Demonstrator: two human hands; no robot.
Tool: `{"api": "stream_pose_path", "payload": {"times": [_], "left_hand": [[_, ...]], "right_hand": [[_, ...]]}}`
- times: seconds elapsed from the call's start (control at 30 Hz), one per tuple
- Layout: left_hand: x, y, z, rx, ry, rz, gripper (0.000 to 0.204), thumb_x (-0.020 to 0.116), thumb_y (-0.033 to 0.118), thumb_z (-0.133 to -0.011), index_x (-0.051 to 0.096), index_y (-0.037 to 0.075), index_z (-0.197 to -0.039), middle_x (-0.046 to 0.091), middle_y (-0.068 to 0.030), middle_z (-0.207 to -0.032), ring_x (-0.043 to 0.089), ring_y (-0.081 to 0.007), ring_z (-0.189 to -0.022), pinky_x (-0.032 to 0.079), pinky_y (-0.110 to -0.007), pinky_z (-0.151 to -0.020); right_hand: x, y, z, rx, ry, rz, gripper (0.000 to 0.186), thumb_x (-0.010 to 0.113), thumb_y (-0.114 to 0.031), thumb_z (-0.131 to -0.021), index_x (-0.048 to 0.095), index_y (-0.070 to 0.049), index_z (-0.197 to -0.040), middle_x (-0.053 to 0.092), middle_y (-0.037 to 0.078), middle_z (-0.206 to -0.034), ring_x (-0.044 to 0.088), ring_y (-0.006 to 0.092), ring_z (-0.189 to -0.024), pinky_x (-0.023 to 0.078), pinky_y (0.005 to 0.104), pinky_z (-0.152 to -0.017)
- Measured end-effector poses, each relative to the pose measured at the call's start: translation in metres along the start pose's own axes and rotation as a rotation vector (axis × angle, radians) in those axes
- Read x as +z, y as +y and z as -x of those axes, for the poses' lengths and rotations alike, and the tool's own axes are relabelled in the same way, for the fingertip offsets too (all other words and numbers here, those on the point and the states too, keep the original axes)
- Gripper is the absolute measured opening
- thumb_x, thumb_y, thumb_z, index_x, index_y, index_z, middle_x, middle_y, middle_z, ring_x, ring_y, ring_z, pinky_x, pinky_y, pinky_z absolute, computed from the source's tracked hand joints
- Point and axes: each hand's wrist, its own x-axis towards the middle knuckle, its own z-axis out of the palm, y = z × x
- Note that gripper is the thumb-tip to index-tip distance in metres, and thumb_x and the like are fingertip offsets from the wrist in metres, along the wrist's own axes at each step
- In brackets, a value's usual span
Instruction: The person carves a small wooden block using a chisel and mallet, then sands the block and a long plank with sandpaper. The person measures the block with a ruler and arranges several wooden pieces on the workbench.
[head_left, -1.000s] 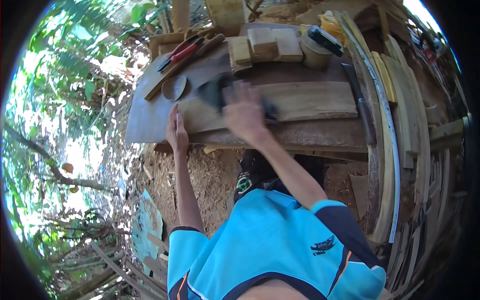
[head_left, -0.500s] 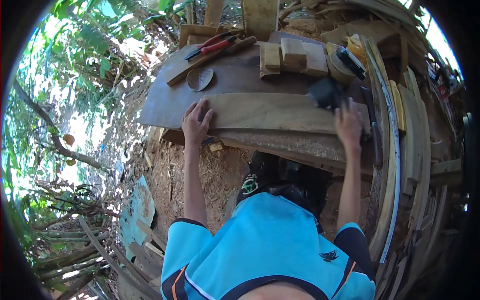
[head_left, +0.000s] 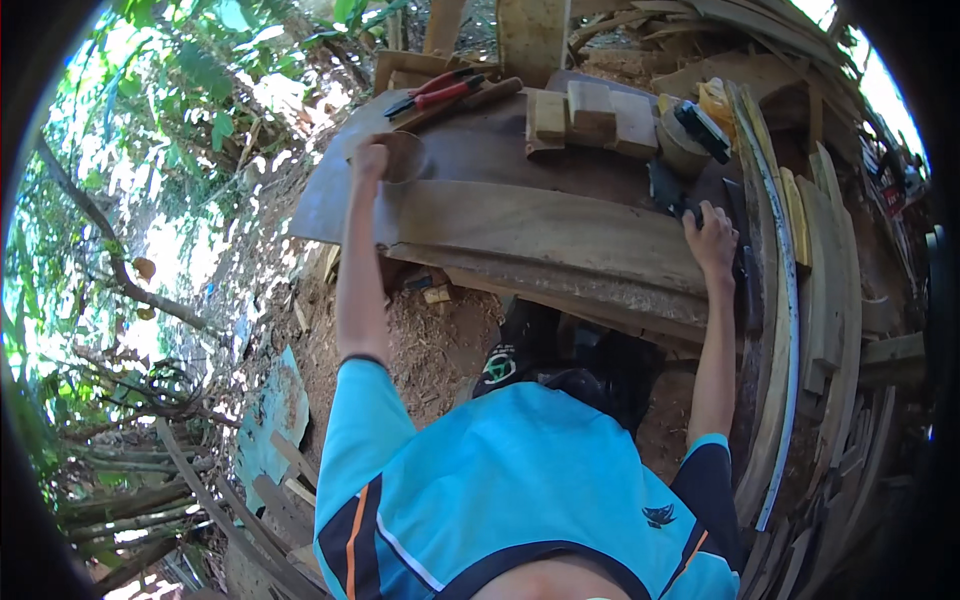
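Note:
My left hand (head_left: 370, 160) is closed at the left edge of a rounded, shallow wooden piece (head_left: 405, 158), spoon-bowl-like, on the far left of the worktable. Its fingers are slightly smeared, and the part they grip is hidden. Toward the right end of the long wooden board (head_left: 540, 215), my right hand (head_left: 712, 238) has its fingers curled at the near end of a dark, blocky tool (head_left: 668, 188). That tool's exact kind does not show. The board lies flat along the near side of the table.
Red-handled pliers (head_left: 440, 92) rest by a wooden stick (head_left: 495, 93) at the back left. Several wood blocks (head_left: 592, 105) sit at the back, beside a black-backed brush-like object (head_left: 702, 130). Long planks (head_left: 820, 260) and a pale curved strip (head_left: 790, 300) line the right.
My left hand has left the board's left end and moved away from me to the rounded wooden piece, closing on it. My right hand and the dark tool have shifted slightly right.

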Motion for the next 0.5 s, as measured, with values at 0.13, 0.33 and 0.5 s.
{"api": "stream_pose_path", "payload": {"times": [0.13,0.33,0.5], "left_hand": [[0.004,0.035,0.069,0.180,-0.198,-0.292,0.018,0.043,0.006,-0.075,0.061,0.004,-0.071,0.063,-0.0118,-0.082,0.059,-0.0240,-0.075,0.044,-0.035,-0.073],[0.053,0.048,0.138,0.531,-0.260,-0.910,0.060,0.038,0.050,-0.089,0.032,0.012,-0.135,0.030,-0.0137,-0.141,0.024,-0.0290,-0.132,0.013,-0.045,-0.109],[0.116,0.079,0.169,0.649,-0.488,-0.923,0.068,0.027,0.057,-0.090,0.019,0.014,-0.141,0.024,-0.0129,-0.145,0.019,-0.0306,-0.134,0.013,-0.040,-0.110]], "right_hand": [[-0.020,-0.020,0.013,-0.187,0.519,0.163,0.039,0.061,-0.035,-0.076,0.055,-0.013,-0.107,0.050,0.010,-0.110,0.047,0.0253,-0.105,0.035,0.0438,-0.087],[-0.017,-0.018,0.008,-0.523,0.174,-0.047,0.032,0.063,-0.031,-0.076,0.057,-0.011,-0.102,0.051,0.008,-0.109,0.049,0.0230,-0.102,0.034,0.0398,-0.090],[-0.016,-0.019,0.003,-0.423,-0.049,-0.113,0.032,0.057,-0.032,-0.083,0.060,-0.008,-0.104,0.054,0.010,-0.108,0.053,0.0234,-0.100,0.036,0.0376,-0.090]]}}
